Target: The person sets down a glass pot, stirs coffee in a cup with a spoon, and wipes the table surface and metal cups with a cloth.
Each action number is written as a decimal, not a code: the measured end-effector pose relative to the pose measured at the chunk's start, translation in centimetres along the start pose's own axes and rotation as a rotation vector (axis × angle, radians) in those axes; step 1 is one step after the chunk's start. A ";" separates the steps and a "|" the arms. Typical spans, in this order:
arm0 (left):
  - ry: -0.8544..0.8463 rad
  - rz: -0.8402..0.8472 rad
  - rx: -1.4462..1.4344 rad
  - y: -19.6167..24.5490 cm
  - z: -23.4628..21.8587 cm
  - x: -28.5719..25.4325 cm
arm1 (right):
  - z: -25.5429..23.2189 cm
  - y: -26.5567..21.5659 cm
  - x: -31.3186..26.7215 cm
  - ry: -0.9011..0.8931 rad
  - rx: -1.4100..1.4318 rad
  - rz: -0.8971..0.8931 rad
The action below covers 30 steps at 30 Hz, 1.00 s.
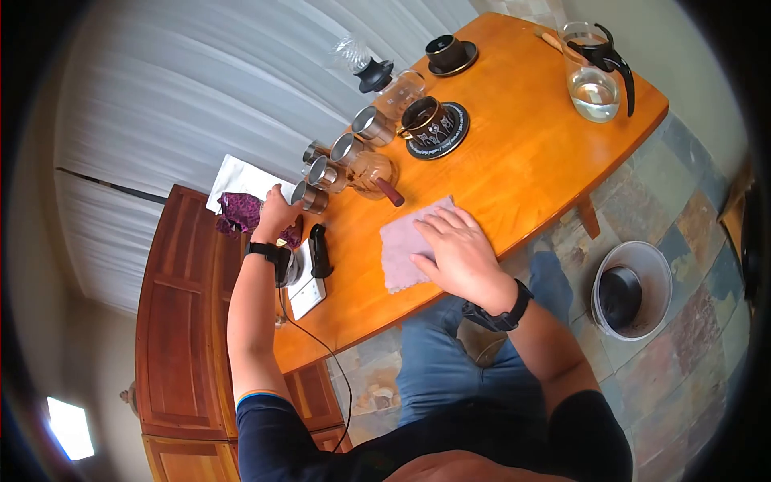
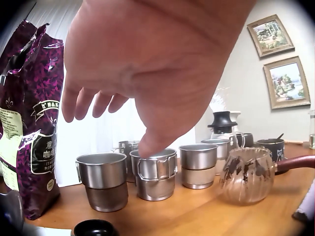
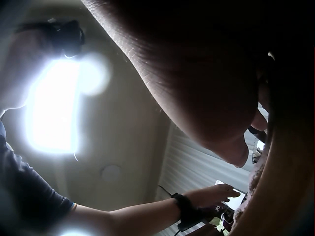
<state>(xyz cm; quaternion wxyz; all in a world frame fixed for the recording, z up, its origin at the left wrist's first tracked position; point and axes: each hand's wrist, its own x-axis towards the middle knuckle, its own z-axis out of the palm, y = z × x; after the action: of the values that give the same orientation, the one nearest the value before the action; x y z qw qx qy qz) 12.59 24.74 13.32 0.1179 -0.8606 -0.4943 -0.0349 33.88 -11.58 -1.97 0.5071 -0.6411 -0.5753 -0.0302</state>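
My left hand [image 1: 278, 214] reaches out over the far side of the table, between a purple coffee bag [image 1: 238, 210] and the metal cups. In the left wrist view its fingers point downward and hold nothing, just above and behind a steel cup [image 2: 102, 172]; the thumb overlaps a second steel cup [image 2: 155, 188] with folding handles. My right hand [image 1: 462, 251] lies flat on a pink cloth [image 1: 398, 253] near the table's front edge, fingers spread. The right wrist view is dark, with the palm low over the cloth.
Beside the cups stands a glass pot [image 2: 246, 184] with a wooden handle. Farther along are a black patterned cup [image 1: 430, 120] on a saucer and a glass water jug [image 1: 594, 88]. A black handheld device [image 1: 320, 253] lies near my left forearm. A bucket [image 1: 660, 277] stands on the floor.
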 end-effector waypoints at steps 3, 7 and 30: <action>-0.080 -0.062 0.006 1.1 0.0 0.5 | -0.4 -0.1 0.1 -0.066 0.003 0.032; -0.115 -0.062 0.003 -0.1 2.5 3.1 | -0.5 -0.1 0.2 -0.053 0.032 0.048; 0.156 -0.253 -0.273 -2.2 3.1 3.4 | 0.0 0.2 0.2 -0.002 0.037 0.042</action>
<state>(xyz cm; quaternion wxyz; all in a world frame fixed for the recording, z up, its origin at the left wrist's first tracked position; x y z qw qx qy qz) 12.24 29.40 11.33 0.0327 -0.7942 -0.5787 -0.1825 34.11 -11.40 -1.97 0.5187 -0.6437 -0.5626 -0.0083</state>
